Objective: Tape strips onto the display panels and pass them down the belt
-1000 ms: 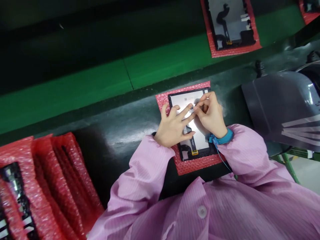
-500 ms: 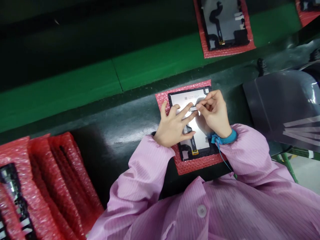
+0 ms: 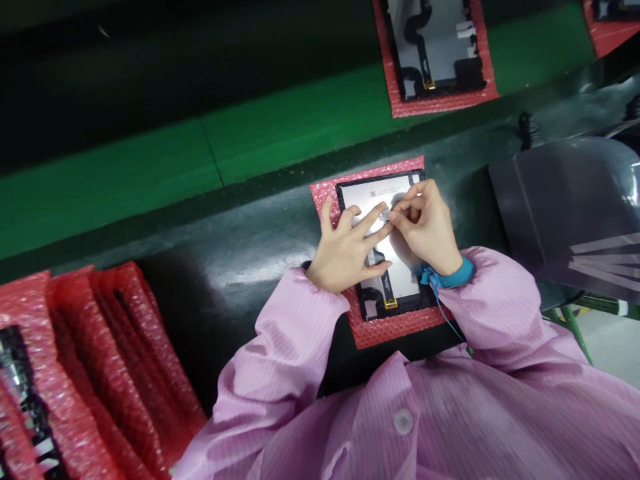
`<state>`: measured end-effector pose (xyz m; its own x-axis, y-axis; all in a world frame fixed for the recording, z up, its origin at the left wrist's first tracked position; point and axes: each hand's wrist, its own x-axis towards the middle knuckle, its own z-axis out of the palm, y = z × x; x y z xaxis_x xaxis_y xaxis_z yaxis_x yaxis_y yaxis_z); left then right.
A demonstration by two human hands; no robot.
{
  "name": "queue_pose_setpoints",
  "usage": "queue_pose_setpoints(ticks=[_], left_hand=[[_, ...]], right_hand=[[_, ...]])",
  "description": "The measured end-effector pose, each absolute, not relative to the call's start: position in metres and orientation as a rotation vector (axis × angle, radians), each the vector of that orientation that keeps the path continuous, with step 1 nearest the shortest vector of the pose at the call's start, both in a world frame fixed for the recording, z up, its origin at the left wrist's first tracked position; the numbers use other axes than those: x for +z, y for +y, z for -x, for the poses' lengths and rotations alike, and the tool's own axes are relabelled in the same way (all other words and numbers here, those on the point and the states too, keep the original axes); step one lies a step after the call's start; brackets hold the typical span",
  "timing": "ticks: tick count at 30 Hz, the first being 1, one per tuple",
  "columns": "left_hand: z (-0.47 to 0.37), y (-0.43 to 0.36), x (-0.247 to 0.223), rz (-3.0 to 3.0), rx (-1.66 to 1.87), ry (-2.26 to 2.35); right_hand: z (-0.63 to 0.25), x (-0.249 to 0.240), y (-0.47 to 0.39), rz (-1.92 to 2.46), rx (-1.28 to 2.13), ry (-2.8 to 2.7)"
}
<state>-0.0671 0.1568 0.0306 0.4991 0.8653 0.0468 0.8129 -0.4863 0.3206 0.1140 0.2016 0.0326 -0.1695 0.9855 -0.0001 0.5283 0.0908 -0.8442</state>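
A tablet-sized display panel (image 3: pixel 406 267) with a pale metallic back and dark rim lies on a pink bubble-wrap bag (image 3: pixel 400 333). My left hand (image 3: pixel 345 253) rests over its left part, fingers spread and open. Between the left fingertips and my right hand (image 3: pixel 425 223) is a small pale strip of tape (image 3: pixel 385 215) on the panel's back. The thumb and index finger of my right hand are pinched at its right end. A dark flex cable (image 3: pixel 389 283) with a gold end runs down the panel below my left hand.
Beyond the dark work surface runs a green strip (image 3: pixel 300 120) carrying another display panel (image 3: pixel 443 50) on pink bubble wrap. Several pink bubble-wrap bags (image 3: pixel 125 347) stand at the left. On the right is a dark chair-like surface (image 3: pixel 555 200) with several tape strips (image 3: pixel 607 257) stuck on it.
My right fingertips have moved slightly left and down along the strip, less of which shows white. My left hand stays put. The far panel and green strip's seam sit further left.
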Motion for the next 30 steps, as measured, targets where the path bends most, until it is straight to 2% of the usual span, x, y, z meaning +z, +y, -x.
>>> queue_pose_setpoints(ticks=[19,27,30], left_hand=[[0.068,0.154,0.024,-2.497,0.415,1.411],[0.068,0.151,0.025,-2.433,0.463,1.414],[0.067,0.123,0.026,-2.190,0.657,1.711]], right_hand=[[-0.109,0.038,0.207,1.583,0.785,-1.976],[-0.136,0.034,0.221,1.741,0.398,-2.071],[-0.155,0.030,0.214,1.835,0.335,-1.973]])
